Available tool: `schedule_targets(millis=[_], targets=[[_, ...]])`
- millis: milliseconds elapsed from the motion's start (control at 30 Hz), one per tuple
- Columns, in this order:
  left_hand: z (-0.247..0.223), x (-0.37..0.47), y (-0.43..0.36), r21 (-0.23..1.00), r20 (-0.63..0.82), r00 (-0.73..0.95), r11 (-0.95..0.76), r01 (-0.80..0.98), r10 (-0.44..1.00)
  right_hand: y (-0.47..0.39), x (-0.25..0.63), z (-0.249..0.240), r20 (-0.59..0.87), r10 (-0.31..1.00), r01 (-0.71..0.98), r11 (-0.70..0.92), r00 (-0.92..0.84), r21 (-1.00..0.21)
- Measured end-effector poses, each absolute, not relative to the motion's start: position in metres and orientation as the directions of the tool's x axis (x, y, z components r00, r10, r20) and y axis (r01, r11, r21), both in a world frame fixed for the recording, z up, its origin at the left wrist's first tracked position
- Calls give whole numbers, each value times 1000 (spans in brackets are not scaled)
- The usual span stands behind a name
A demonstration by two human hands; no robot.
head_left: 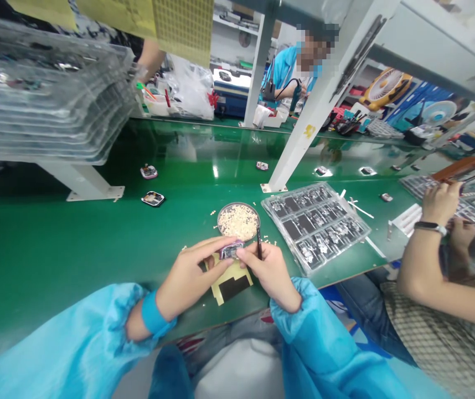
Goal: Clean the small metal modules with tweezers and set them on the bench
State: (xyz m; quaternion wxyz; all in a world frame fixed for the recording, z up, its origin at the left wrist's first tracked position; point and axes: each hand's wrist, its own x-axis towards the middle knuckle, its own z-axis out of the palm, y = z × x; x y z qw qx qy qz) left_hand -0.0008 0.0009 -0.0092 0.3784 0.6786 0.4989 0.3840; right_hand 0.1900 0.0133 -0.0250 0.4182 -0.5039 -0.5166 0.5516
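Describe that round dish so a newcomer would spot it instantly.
Along the green table, find the clear compartmented tray. Immediately left of it is the round dish, heaped with tiny pale pieces. Its circular grey rim sets it apart from the angular tray.

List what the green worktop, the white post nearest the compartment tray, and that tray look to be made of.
Worktop: smooth, glossy sheet, perhaps plastic or a coated board; it mirrors the lights.
White post: probably painted metal, given its straight edges and flat foot with what look like bolts.
Compartment tray: likely thin, clear, shiny plastic; its see-through rim shows glints.
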Motion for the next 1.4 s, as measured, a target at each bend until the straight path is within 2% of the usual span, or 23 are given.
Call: schedule_targets(millis=[67,133,267,367,600,967,1133,1233,1400], targets=[[-8,-1,0,889,159,190,-224,399,969,13,189,-25,-113,985,66,-105,-130,-992],[-9,-1,1,921,109,166,-162,353,980,14,187,-23,-84,992,58,-78,-96,-995],[-14,0,3,995,-45,181,27,101,982,15,186,-17,-71,991,-10,-73,-115,-997],[-16,-1,5,998,-59,198,57,15,978,16,187,-16,-76,986,-27,-81,-151,-996],[-18,-1,5,999,-31,205,27,25,978,19,190,-24,-30,973,-95,-53,-227,-994],[-14,0,4,999,-33,188,31,16,982,15,187,-25,-49,989,-72,-59,-141,-996],[-13,4,2,997,77,163,-79,7,984,13,182,-25,-27,985,-85,-42,-169,-995],[-13,5,0,989,119,195,-133,59,974,12,179,-22,-21,977,-71,-37,-214,-997],[-12,5,-3,957,80,209,-134,258,975,11,178,-20,12,986,-20,9,-168,-1000]])
